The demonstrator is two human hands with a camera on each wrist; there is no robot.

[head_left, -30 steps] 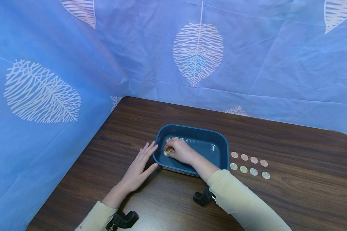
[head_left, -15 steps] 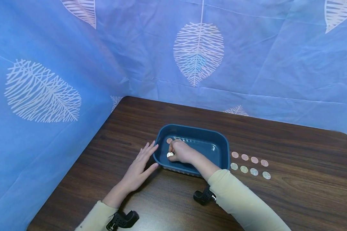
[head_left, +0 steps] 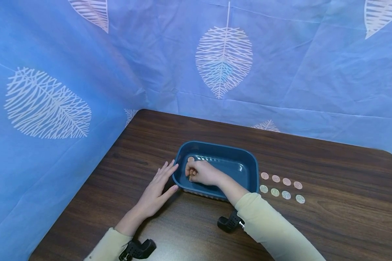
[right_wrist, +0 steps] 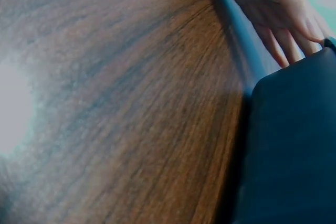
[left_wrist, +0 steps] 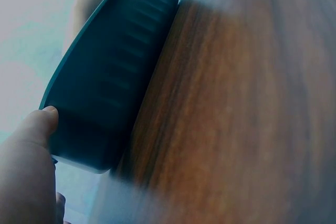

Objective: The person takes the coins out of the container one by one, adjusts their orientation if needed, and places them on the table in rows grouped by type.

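A dark blue rectangular tub (head_left: 228, 149) stands on the table. My left hand (head_left: 155, 194) lies against its left end with fingers extended, fingertips and thumb at the rim; the left wrist view shows the thumb (left_wrist: 39, 124) on the tub's edge. My right hand (head_left: 204, 173) reaches inside, fingers curled, pinching a small coin (head_left: 190, 178) low at the left part of the tub. Most of that coin is hidden by the fingers. Just beyond the hand, a copper-coloured coin (head_left: 191, 159) lies on the tub's floor.
Right of the tub, coins lie in two rows on the brown wooden table (head_left: 339, 203): copper-coloured coins (head_left: 276, 178) behind, silver and gold-toned coins (head_left: 275, 192) in front. A blue leaf-print cloth (head_left: 281, 65) hangs behind the table and along its left side.
The right hand has shifted slightly toward the tub's near side and turned, so the coin in its fingers shows less. The left hand has stayed at the rim.
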